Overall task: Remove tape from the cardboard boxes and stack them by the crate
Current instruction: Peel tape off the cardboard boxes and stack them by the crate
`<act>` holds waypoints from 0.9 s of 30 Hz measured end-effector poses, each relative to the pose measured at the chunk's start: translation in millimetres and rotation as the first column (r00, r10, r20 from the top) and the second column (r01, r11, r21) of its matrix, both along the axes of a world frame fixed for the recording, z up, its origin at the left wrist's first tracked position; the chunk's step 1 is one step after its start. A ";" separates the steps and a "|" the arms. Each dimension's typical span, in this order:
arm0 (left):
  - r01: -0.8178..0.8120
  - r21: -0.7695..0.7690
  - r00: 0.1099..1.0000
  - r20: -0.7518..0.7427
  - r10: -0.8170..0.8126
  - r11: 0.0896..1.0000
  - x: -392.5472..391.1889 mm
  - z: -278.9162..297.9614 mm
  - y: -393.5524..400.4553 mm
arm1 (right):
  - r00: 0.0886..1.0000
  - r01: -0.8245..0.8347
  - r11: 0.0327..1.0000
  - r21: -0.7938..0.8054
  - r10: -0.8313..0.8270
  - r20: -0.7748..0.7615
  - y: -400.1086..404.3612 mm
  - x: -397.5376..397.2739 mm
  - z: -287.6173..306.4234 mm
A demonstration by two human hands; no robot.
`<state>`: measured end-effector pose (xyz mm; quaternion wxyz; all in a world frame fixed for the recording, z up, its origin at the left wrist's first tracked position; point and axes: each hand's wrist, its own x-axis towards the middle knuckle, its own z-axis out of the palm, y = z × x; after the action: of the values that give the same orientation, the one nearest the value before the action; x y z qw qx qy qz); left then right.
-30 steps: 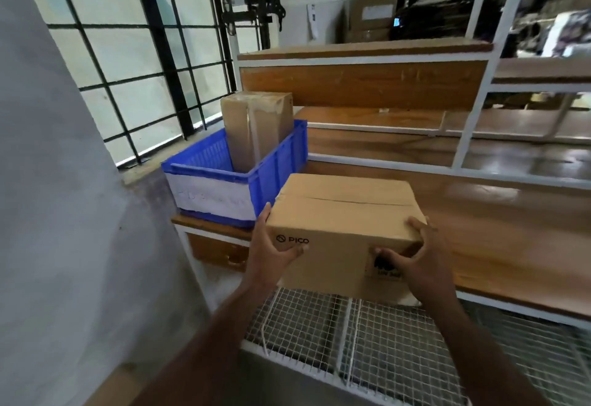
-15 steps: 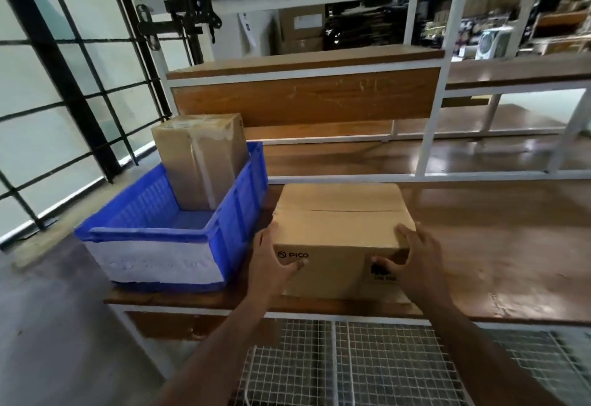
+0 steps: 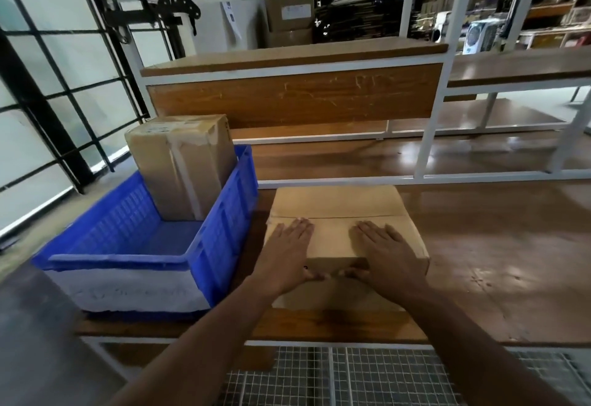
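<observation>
Nearest you, below your wrists, a white wire-mesh panel [image 3: 351, 377] ran under the front edge of the wooden bench [image 3: 495, 261].

Your left hand [image 3: 286, 254] lay flat on the top of the cardboard box [image 3: 335, 204], palm down, fingers [image 3: 297, 228] straight and close together, the thumb reaching down over the box's near top edge. Your right hand [image 3: 385, 254] lay the same way just beside it on that top face, fingers [image 3: 372, 233] straight and slightly spread, its thumb also hooked over the near edge. The two thumbs nearly met at the middle of that edge. Neither hand was curled round anything.

The box stood on the bench directly under your palms, its flap seam running crosswise just beyond your fingertips.

To the left of your left fingers, just beside the box, stood the blue crate [image 3: 224, 230], on the same bench. At its far end, beyond your fingertips and to the left, a second cardboard box [image 3: 182, 162] stood upright inside the crate, with pale tape down its front face.

Farther still past your fingers rose the white-framed wooden shelves [image 3: 294, 95].
</observation>
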<state>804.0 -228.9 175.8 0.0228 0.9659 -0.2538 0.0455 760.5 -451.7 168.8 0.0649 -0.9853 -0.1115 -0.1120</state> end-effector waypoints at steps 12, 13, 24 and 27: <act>-0.015 -0.022 1.000 0.007 0.015 1.000 3.8 -5.4 -12.9 | 0.998 -0.050 0.999 0.004 0.050 -0.040 -15.4 14.9 -2.4; -0.010 -0.022 1.000 -0.008 0.010 1.000 4.6 -4.2 -13.1 | 0.998 -0.052 0.999 0.001 0.052 -0.047 -14.8 15.0 -1.1; -0.060 -0.075 0.996 -0.073 0.054 0.995 46.3 20.0 -20.3 | 0.992 0.038 0.999 -0.027 -0.041 -0.118 -8.2 62.1 32.3; -0.061 0.012 0.985 -0.160 0.062 0.998 56.2 15.5 -28.9 | 0.988 0.025 0.999 -0.029 -0.029 -0.154 -1.8 75.0 25.5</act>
<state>860.2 -257.8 191.4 0.0385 0.9739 -0.2214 -0.0324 835.5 -453.5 194.2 0.0587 -0.9932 -0.0941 -0.0350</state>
